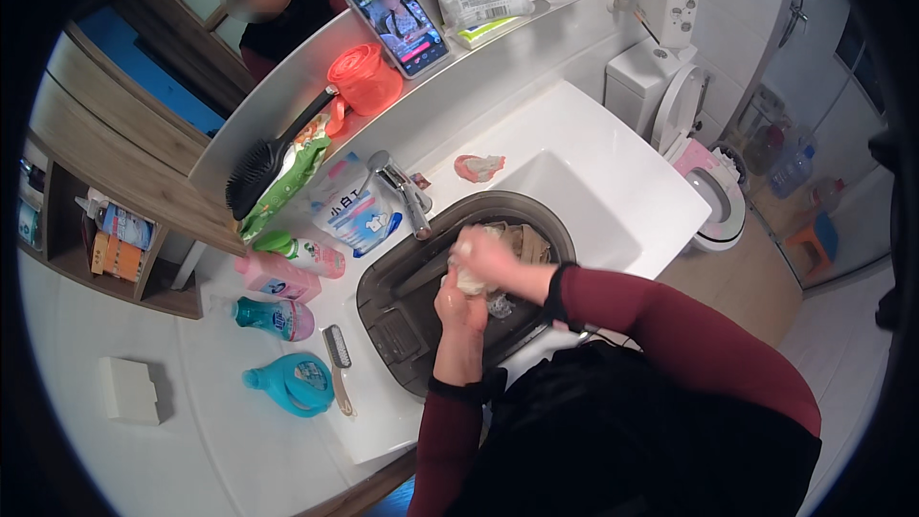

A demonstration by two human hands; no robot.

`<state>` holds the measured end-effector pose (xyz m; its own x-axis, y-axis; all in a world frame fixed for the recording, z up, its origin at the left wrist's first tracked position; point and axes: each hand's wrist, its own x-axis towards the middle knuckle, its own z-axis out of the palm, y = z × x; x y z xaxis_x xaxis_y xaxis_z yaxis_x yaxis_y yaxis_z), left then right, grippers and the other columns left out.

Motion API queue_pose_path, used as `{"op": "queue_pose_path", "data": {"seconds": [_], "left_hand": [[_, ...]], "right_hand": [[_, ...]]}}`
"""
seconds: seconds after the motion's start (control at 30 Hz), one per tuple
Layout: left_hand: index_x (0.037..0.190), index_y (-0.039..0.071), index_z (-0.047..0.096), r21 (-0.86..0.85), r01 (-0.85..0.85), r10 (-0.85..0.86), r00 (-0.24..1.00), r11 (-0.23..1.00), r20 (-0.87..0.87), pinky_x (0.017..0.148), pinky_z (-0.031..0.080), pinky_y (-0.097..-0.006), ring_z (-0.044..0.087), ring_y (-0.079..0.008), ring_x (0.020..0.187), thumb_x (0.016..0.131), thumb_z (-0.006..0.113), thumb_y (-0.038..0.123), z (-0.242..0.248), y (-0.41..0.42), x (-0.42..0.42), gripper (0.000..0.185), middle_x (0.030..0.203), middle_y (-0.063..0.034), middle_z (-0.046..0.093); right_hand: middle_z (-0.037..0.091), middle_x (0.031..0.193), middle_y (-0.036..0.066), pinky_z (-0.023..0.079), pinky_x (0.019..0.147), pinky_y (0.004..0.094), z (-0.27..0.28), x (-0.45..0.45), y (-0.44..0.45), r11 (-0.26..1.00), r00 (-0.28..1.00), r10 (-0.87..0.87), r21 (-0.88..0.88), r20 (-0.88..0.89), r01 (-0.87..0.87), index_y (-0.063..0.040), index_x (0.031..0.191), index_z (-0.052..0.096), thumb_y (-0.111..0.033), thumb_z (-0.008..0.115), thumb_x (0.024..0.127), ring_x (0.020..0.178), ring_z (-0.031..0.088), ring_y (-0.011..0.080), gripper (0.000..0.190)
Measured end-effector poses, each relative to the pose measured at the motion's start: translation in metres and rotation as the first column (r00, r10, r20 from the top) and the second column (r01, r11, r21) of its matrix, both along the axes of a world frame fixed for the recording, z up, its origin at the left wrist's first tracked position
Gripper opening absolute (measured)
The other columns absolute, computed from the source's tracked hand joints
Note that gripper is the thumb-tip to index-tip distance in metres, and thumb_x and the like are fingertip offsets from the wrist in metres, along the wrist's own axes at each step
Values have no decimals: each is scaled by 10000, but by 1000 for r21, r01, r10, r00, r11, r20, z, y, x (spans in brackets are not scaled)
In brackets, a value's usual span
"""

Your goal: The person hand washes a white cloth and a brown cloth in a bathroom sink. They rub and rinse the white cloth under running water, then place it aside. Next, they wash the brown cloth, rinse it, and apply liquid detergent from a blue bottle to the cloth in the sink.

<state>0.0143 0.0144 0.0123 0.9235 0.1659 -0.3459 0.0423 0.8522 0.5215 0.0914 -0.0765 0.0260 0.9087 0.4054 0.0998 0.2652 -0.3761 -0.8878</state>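
Observation:
My left hand (460,307) and my right hand (488,258) meet over a dark plastic basin (423,312) set in the white washbasin (607,226). Between them is a bunched cream-white cloth (471,283), gripped by both hands. The right hand lies over the top of the cloth and is slightly blurred; the left holds it from below. A wet brown cloth (530,244) is heaped at the basin's right end. Below it lies a small pale, patterned piece of fabric (500,306), partly hidden by my right wrist. The chrome faucet (403,197) reaches over the basin's far rim.
Left of the basin are a scrubbing brush (337,359), a turquoise detergent jug (294,384), several bottles and a detergent pouch (352,208). A pink-and-white cloth (479,168) lies behind. The shelf above carries a phone (397,21), a hairbrush (269,158) and a red bag roll (366,79).

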Motion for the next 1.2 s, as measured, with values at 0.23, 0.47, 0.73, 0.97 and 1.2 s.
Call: {"op": "queue_pose_path", "data": {"seconds": [0.23,0.47,0.73,0.97,1.2], "left_hand": [[1368,-27,438,174,16,-46,985,985,169,1052,405,-444,515,-301,1233,1035,372,353,53,24,-8,510,1353,-162,517],[1359,-24,438,252,217,-227,974,943,8,985,464,-419,556,-249,1187,1012,463,324,69,20,-20,492,1338,-139,529],[1374,-23,409,434,269,-333,940,860,78,1046,421,-344,544,-216,1202,794,696,-34,64,13,-35,647,1341,-121,522],[1369,20,438,93,17,-30,989,996,142,961,474,-341,554,-224,1192,966,541,286,40,23,-18,494,1296,-67,564],[1086,129,561,120,-59,83,975,991,-208,809,485,-344,600,-180,931,995,416,414,-20,-21,16,333,1002,-24,612]], "right_hand": [[685,984,39,496,821,272,15,32,-71,835,794,529,353,-301,-422,-15,1086,655,-260,705,872,897,620,108,330],[626,1167,134,505,940,385,22,17,-81,523,651,547,822,-527,226,23,1203,537,-149,577,936,1065,631,247,320],[617,1174,155,508,938,402,20,33,-95,562,540,580,780,-610,277,22,1219,517,-149,561,937,1071,625,267,333],[596,1126,133,499,902,370,35,10,-63,664,902,253,741,-351,102,-26,1224,504,-55,567,862,1013,612,238,368],[555,999,193,472,844,461,15,-21,-4,993,996,32,-116,81,-22,-68,915,605,-288,652,793,960,571,382,256]]}}
